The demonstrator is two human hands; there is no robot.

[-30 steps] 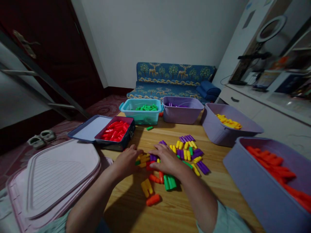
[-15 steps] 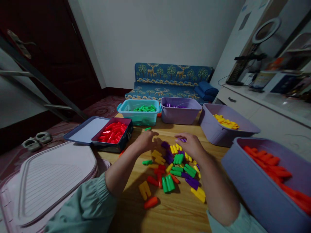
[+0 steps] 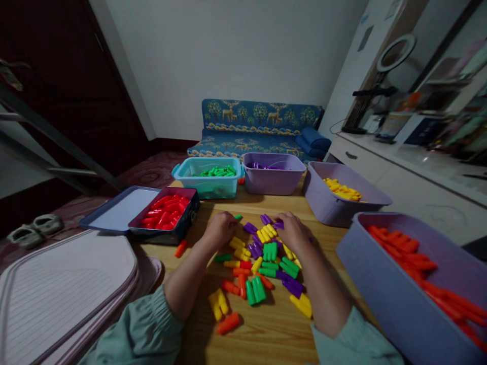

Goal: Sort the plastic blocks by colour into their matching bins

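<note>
A loose pile of plastic finger-shaped pieces in several colours lies on the wooden table [image 3: 262,329]. My left hand [image 3: 221,229] is at the pile's far left, its fingers closed on a small green piece [image 3: 238,217] that shows at the fingertips. Across from it, my right hand [image 3: 293,232] has its fingers curled down onto a purple piece [image 3: 279,224]; the palm hides part of the pile. Between the hands lie a yellow piece [image 3: 267,233], another purple piece [image 3: 265,219] and a joined green piece [image 3: 270,251].
Around the table stand a turquoise bin [image 3: 207,188] of green pieces, lilac bins of purple [image 3: 272,185], yellow [image 3: 327,208] and orange-red pieces [image 3: 399,299], and an open dark case [image 3: 182,230] of red pieces. Pale lids [image 3: 68,284] rest at left. A patterned sofa [image 3: 258,137] is behind.
My left hand has drawn in, its fingers now closed, with the green piece at its fingertips. My right hand has lowered onto the purple pieces. The view has swung slightly right.
</note>
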